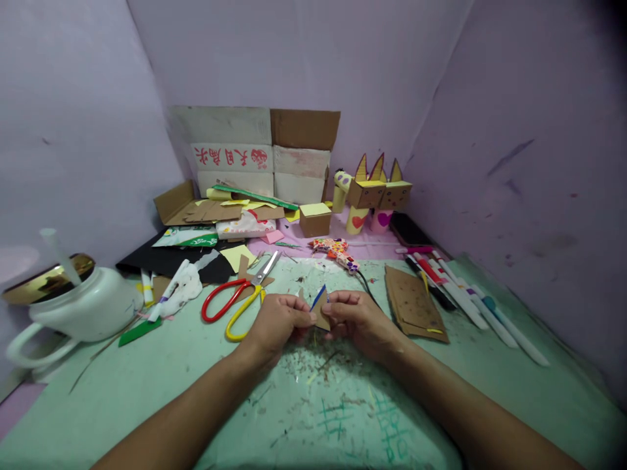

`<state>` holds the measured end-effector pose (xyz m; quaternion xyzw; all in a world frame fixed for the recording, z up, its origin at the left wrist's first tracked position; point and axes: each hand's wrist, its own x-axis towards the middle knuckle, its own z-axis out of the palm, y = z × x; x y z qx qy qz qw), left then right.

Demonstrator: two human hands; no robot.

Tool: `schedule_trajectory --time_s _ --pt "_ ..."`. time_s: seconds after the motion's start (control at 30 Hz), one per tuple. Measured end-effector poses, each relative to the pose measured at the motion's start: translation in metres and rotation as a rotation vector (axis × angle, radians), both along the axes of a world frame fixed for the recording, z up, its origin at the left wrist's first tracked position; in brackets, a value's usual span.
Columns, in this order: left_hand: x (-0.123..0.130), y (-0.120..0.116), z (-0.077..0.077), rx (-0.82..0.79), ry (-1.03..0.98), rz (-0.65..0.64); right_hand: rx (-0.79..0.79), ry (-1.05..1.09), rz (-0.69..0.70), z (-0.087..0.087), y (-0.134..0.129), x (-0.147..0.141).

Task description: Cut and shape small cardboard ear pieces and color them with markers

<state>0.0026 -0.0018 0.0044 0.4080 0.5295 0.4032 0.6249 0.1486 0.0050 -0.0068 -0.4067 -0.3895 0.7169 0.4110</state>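
Note:
My left hand (283,321) and my right hand (356,321) meet above the green table cover (196,391). Between their fingertips is a small cardboard piece (322,312) with a blue strip along its upper left edge. The fingers of both hands are pinched on it, one hand at each side. Scissors (256,281) with a red and a yellow handle lie partly open just left of my left hand. Beyond my hands a patterned glue gun (343,256) rests with its dark cord running behind my right hand.
A white teapot-like mug (88,307) stands far left. Markers (470,297) and flat cardboard (414,303) lie right. Behind are a cardboard box (315,222), cat-eared paper figures (367,196), a phone (409,230), paper scraps and a large opened carton (235,156).

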Motion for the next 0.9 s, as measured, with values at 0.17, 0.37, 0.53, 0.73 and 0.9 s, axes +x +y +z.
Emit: schedule_trajectory --time_s 0.17,0.37,0.53,0.73,0.9 --pt "0.0002 -0.0014 0.0024 0.032 0.021 -0.009 0.035 -0.031 -0.037 -0.0032 0.0005 0.002" --pt "0.0006 -0.0022 0.0034 0.031 0.041 -0.004 0.062 -0.042 -0.042 -0.0042 0.0005 0.0026" --pt "0.001 -0.0026 0.0042 0.022 0.018 -0.001 0.079 -0.041 -0.067 -0.0045 -0.001 0.0022" --pt "0.0001 -0.0033 0.0023 0.025 0.003 -0.001 0.069 -0.049 -0.078 -0.0029 -0.0007 0.0008" --pt "-0.0006 -0.0037 0.0022 0.035 0.004 -0.019 0.082 -0.062 -0.065 -0.0034 -0.0007 0.0017"
